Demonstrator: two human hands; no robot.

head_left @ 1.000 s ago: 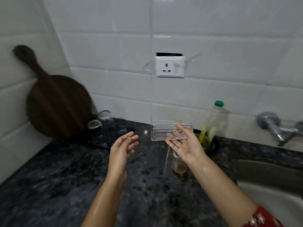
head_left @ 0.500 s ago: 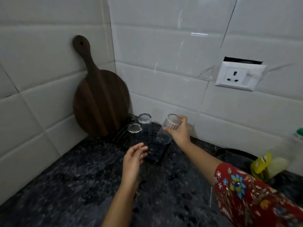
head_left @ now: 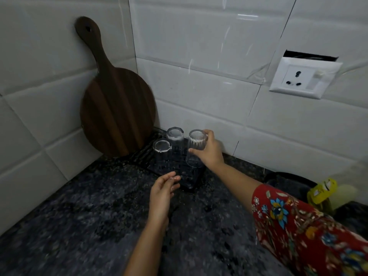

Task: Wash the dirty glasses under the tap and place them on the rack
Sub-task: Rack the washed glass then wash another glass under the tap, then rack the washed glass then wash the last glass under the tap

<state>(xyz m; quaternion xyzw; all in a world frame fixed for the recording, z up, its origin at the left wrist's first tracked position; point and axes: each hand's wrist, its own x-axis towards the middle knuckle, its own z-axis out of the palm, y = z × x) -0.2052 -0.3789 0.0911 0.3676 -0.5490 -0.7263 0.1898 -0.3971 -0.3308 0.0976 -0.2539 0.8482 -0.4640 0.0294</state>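
A black slatted rack (head_left: 188, 177) lies in the corner of the dark counter. Two clear glasses stand upside down on it: one at the front left (head_left: 162, 154) and one behind it (head_left: 175, 141). My right hand (head_left: 211, 152) is shut on a third clear ribbed glass (head_left: 196, 148), held upside down and upright over the rack's right side, its rim at or just above the slats. My left hand (head_left: 162, 193) hovers open and wet just in front of the rack, holding nothing.
A round dark wooden board (head_left: 117, 108) leans against the left tiled wall beside the rack. A white wall socket (head_left: 304, 77) sits on the back wall. A bottle with a yellow label (head_left: 323, 193) and a dark round object (head_left: 288, 184) stand at the right.
The view swung left to the rack. My right hand carried the glass there, turned it from tilted to upside down and lowered it beside the other two. My left hand stayed open.
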